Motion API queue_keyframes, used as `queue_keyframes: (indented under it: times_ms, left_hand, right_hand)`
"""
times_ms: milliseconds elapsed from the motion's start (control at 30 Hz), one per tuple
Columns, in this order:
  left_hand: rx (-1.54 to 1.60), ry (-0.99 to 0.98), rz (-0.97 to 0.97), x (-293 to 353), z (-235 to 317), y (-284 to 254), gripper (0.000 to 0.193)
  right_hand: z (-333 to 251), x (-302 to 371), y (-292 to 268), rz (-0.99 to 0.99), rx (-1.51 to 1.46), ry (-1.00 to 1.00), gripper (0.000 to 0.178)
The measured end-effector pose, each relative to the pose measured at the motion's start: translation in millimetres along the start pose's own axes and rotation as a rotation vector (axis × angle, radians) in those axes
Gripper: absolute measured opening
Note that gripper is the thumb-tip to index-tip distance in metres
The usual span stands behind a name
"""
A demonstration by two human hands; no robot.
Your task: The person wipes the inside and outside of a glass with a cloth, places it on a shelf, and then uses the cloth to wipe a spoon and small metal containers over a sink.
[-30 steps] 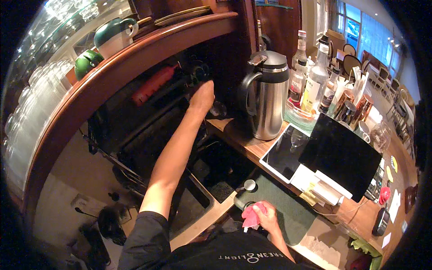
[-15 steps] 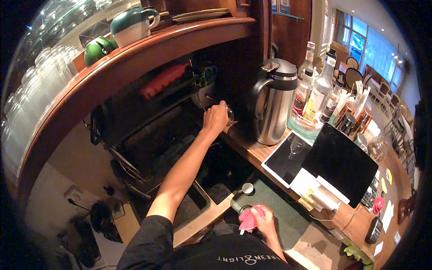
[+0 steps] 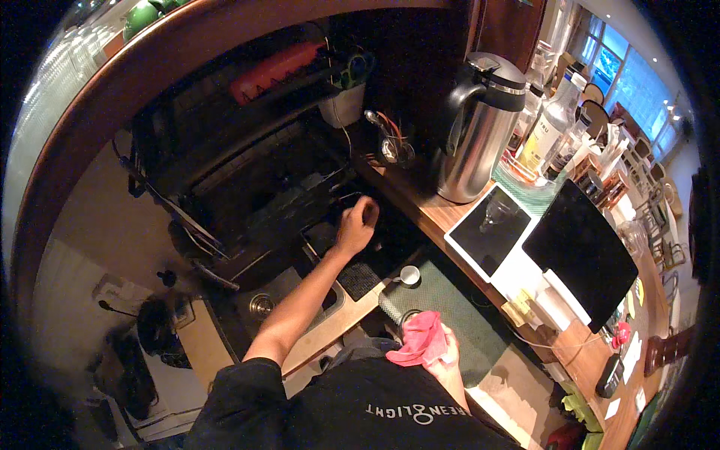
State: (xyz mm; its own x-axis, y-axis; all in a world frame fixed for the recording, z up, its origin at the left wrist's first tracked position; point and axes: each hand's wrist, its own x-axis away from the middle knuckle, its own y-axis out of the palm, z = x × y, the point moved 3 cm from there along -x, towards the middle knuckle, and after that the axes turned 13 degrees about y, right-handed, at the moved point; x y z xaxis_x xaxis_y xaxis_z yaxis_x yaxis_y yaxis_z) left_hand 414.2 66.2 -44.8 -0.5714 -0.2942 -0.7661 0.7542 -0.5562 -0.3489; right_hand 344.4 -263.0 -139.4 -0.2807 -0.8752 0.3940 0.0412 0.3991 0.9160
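Observation:
My left hand (image 3: 355, 225) is closed, fingers curled, over the dark sink area (image 3: 281, 202); whatever it may hold cannot be made out. Close to my body, my right hand (image 3: 448, 358) grips a pink cloth (image 3: 421, 341), which drapes over the fingers. Just beyond the cloth, a small white cup-like scoop (image 3: 409, 275) rests at the edge of a green ribbed mat (image 3: 465, 322). A glass holding spoons and other thin utensils (image 3: 395, 148) stands on the wooden counter, beyond my left hand.
A steel vacuum jug (image 3: 482, 135) stands on the raised wooden counter, with bottles (image 3: 544, 139) behind it. A white-framed tablet (image 3: 491, 229) and a dark screen (image 3: 581, 259) lie to the right. A curved wooden shelf (image 3: 75, 127) overhangs the left, and a sink drain (image 3: 261, 304) shows below.
My left hand has come away from the glass of utensils and down toward me over the sink. The pink cloth in my right hand has spread wider. The view has tilted down.

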Motion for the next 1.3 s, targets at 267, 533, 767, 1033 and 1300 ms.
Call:
queue_keyframes:
  times_ms: [267,533,767,1033,1300]
  left_hand:
    - [-0.374,-0.398,-0.675,97.4,-96.6,89.1,0.026]
    - [0.284,-0.103,0.201,33.0,-15.1,84.6,0.007]
    - [0.851,0.291,0.177,-111.8,224.6,51.4,0.021]
    - [1.673,-0.185,-0.616,-161.2,250.9,160.1,0.07]
    - [1.624,-0.26,-0.527,-152.1,255.7,177.0,0.084]
  right_hand:
    - [11.6,22.6,40.2,0.27,0.31,0.002,0.048]
    - [6.7,66.6,5.7,0.313,0.204,-0.186,0.042]
    - [2.8,37.9,-3.9,0.169,0.185,-0.183,0.034]
    - [-1.6,20.4,21.7,0.196,0.233,-0.212,0.025]
    - [-15.3,12.0,-5.6,0.081,0.127,-0.297,0.018]
